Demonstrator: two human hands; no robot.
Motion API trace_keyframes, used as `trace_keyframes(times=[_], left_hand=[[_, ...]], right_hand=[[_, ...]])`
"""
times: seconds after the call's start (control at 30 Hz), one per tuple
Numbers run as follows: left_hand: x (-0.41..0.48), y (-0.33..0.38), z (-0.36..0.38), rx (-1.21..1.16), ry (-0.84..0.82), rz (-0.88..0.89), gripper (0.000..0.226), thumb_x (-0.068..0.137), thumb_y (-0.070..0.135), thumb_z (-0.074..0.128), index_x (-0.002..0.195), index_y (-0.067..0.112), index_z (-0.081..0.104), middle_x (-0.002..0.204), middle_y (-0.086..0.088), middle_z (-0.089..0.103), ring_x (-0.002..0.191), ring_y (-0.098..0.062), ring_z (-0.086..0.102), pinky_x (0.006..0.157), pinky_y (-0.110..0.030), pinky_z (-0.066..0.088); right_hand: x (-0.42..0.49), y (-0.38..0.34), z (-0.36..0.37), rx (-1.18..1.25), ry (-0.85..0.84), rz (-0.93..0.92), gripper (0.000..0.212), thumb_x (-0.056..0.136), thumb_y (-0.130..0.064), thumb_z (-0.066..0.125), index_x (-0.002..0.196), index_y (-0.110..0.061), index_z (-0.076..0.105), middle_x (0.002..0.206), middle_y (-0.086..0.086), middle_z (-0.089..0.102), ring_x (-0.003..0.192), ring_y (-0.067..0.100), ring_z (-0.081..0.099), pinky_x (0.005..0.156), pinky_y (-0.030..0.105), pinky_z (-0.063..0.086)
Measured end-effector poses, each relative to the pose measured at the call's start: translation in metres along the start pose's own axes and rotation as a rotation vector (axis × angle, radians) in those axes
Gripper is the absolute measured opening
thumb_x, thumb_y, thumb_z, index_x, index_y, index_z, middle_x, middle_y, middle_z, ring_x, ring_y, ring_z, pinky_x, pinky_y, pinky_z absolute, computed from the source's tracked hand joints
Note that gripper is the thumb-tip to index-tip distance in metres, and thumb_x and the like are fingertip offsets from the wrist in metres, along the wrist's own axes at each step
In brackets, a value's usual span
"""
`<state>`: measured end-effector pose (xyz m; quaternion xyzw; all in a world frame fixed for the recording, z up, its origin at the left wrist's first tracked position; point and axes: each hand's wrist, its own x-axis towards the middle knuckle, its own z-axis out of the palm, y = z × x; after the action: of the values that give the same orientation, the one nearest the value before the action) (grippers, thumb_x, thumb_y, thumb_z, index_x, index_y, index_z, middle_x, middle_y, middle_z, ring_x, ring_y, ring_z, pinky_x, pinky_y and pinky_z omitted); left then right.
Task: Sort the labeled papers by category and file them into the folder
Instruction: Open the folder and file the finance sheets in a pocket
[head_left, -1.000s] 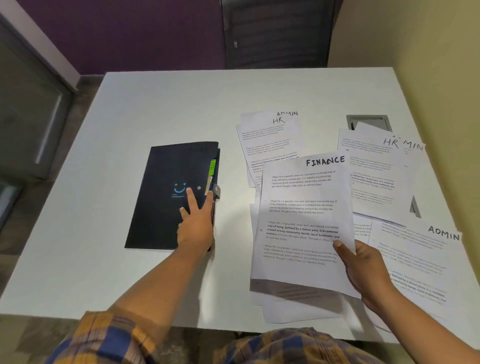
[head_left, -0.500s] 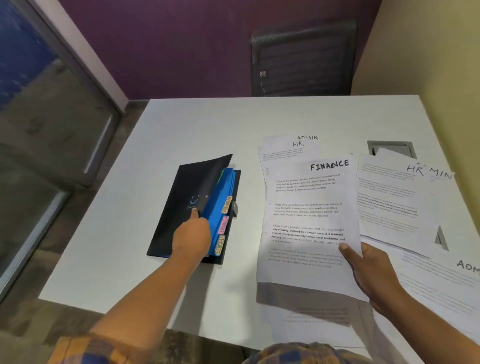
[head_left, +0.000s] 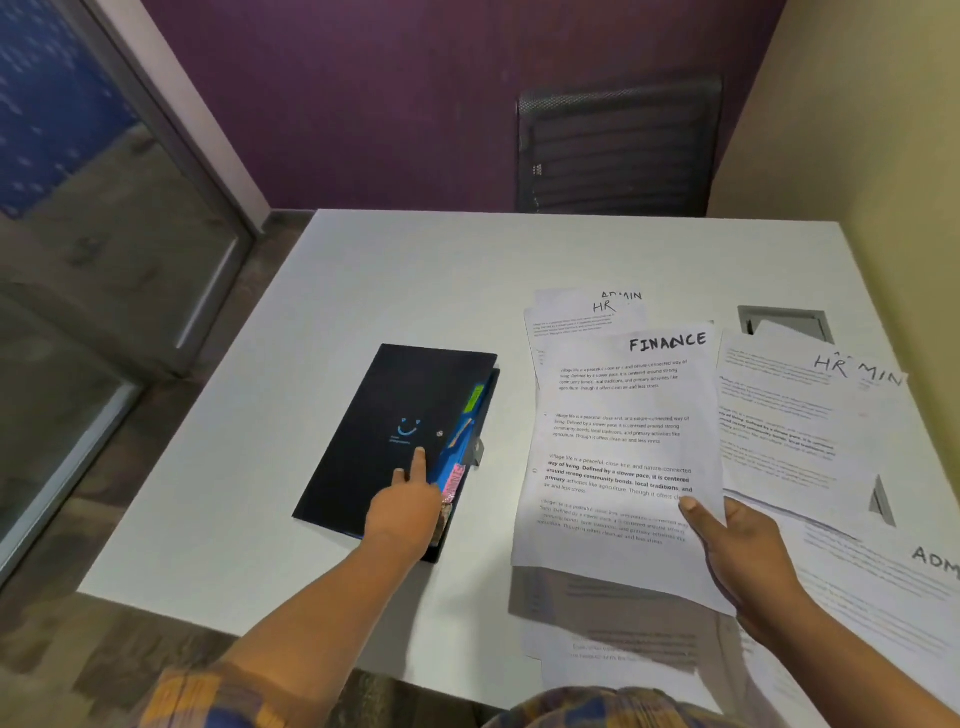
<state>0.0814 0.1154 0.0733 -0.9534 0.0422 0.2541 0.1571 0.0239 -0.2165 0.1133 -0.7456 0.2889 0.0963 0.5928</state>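
Observation:
A dark folder (head_left: 384, 426) with a blue smiley lies on the white table (head_left: 415, 280). Its cover is slightly raised along the right edge, where blue dividers with coloured tabs (head_left: 457, 467) show. My left hand (head_left: 402, 514) holds that edge, with the index finger straight on the cover and the thumb hidden beneath. My right hand (head_left: 743, 561) grips the lower right corner of a sheet marked FINANCE (head_left: 618, 441), held above other papers to the folder's right.
Sheets marked HR and ADMIN (head_left: 582, 317) lie behind the FINANCE sheet. More HR and ADMIN sheets (head_left: 789, 415) spread to the right, and an ADMIN sheet (head_left: 883, 587) lies near me. A cable slot (head_left: 784, 325) sits at the back right, and a black chair (head_left: 618, 150) stands beyond the table.
My left hand lifted the folder's cover from flat, exposing the blue dividers, and the cover now sits lower than half a second ago. The FINANCE sheet stays in my right hand.

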Motion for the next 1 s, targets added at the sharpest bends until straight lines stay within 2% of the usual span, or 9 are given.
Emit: trace_keyframes(times=[0.07, 0.13, 0.2, 0.27, 0.4, 0.5, 0.63, 0.87, 1.0], left_hand=[[-0.004, 0.002, -0.003, 0.056, -0.053, -0.031, 0.059, 0.094, 0.001, 0.055, 0.149, 0.005, 0.033, 0.164, -0.021, -0.007, 0.148, -0.041, 0.02, 0.092, -0.038, 0.055], [-0.008, 0.0, -0.011, 0.055, -0.097, -0.054, 0.055, 0.095, -0.001, 0.052, 0.147, 0.003, 0.036, 0.162, -0.027, 0.0, 0.142, -0.044, 0.031, 0.094, -0.038, 0.053], [-0.012, -0.006, -0.024, 0.047, -0.1, -0.035, 0.051, 0.094, -0.003, 0.053, 0.143, 0.005, 0.041, 0.161, -0.028, 0.011, 0.112, -0.036, 0.06, 0.083, -0.034, 0.053], [-0.017, -0.011, -0.037, 0.042, -0.093, -0.018, 0.052, 0.091, -0.005, 0.055, 0.141, 0.006, 0.044, 0.16, -0.027, 0.019, 0.088, -0.026, 0.064, 0.07, -0.031, 0.048], [-0.023, -0.02, -0.043, 0.076, -0.03, -0.067, 0.052, 0.094, -0.002, 0.053, 0.144, 0.001, 0.041, 0.155, -0.029, 0.028, 0.111, -0.028, 0.065, 0.087, -0.032, 0.052], [-0.025, -0.028, -0.045, 0.051, 0.005, -0.116, 0.045, 0.094, 0.003, 0.057, 0.138, 0.006, 0.049, 0.137, -0.017, 0.046, 0.114, -0.025, 0.06, 0.095, -0.033, 0.051], [-0.03, -0.04, -0.05, 0.03, 0.032, -0.108, 0.039, 0.09, -0.003, 0.059, 0.127, 0.011, 0.059, 0.127, -0.009, 0.055, 0.111, -0.024, 0.063, 0.091, -0.034, 0.053], [-0.031, -0.039, -0.057, 0.013, 0.019, -0.083, 0.034, 0.09, 0.003, 0.061, 0.123, 0.01, 0.06, 0.125, -0.011, 0.06, 0.117, -0.028, 0.057, 0.09, -0.035, 0.051], [-0.033, -0.033, -0.067, -0.011, 0.068, -0.081, 0.025, 0.09, 0.008, 0.06, 0.114, 0.013, 0.062, 0.116, -0.007, 0.066, 0.104, -0.026, 0.065, 0.08, -0.034, 0.053]], right_hand=[[-0.001, -0.003, 0.002, 0.021, 0.003, -0.004, 0.031, 0.099, -0.029, 0.057, 0.125, -0.016, 0.066, 0.105, 0.003, 0.071, 0.09, 0.017, 0.066, 0.081, 0.036, 0.051], [-0.002, -0.005, 0.004, 0.05, 0.007, -0.007, 0.028, 0.099, -0.028, 0.058, 0.121, -0.015, 0.068, 0.104, 0.001, 0.072, 0.091, 0.017, 0.067, 0.083, 0.037, 0.05], [-0.001, -0.011, 0.009, 0.072, 0.01, -0.022, 0.026, 0.098, -0.027, 0.059, 0.117, -0.012, 0.07, 0.104, 0.001, 0.074, 0.092, 0.018, 0.068, 0.086, 0.037, 0.051], [-0.001, -0.02, 0.015, 0.089, 0.003, -0.049, 0.022, 0.098, -0.024, 0.059, 0.112, -0.012, 0.071, 0.102, 0.0, 0.073, 0.089, 0.013, 0.066, 0.08, 0.032, 0.051], [0.002, -0.037, 0.03, 0.116, -0.018, -0.128, 0.013, 0.099, -0.022, 0.058, 0.104, -0.018, 0.069, 0.09, -0.012, 0.068, 0.084, 0.002, 0.061, 0.07, 0.024, 0.046], [0.007, -0.047, 0.045, 0.068, -0.04, -0.178, 0.016, 0.1, -0.02, 0.056, 0.099, -0.015, 0.071, 0.092, -0.005, 0.072, 0.085, 0.006, 0.064, 0.069, 0.026, 0.047], [0.01, -0.055, 0.064, -0.001, -0.078, -0.183, 0.017, 0.099, -0.018, 0.057, 0.087, -0.019, 0.069, 0.09, -0.002, 0.071, 0.082, 0.01, 0.065, 0.07, 0.029, 0.048], [-0.002, -0.062, 0.081, -0.032, -0.09, -0.202, 0.015, 0.099, -0.018, 0.056, 0.092, -0.015, 0.069, 0.087, -0.006, 0.07, 0.078, 0.005, 0.063, 0.059, 0.024, 0.042], [-0.004, -0.069, 0.085, -0.07, -0.067, -0.207, 0.017, 0.099, -0.02, 0.056, 0.09, -0.017, 0.069, 0.086, -0.004, 0.072, 0.08, 0.019, 0.068, 0.066, 0.028, 0.049]])
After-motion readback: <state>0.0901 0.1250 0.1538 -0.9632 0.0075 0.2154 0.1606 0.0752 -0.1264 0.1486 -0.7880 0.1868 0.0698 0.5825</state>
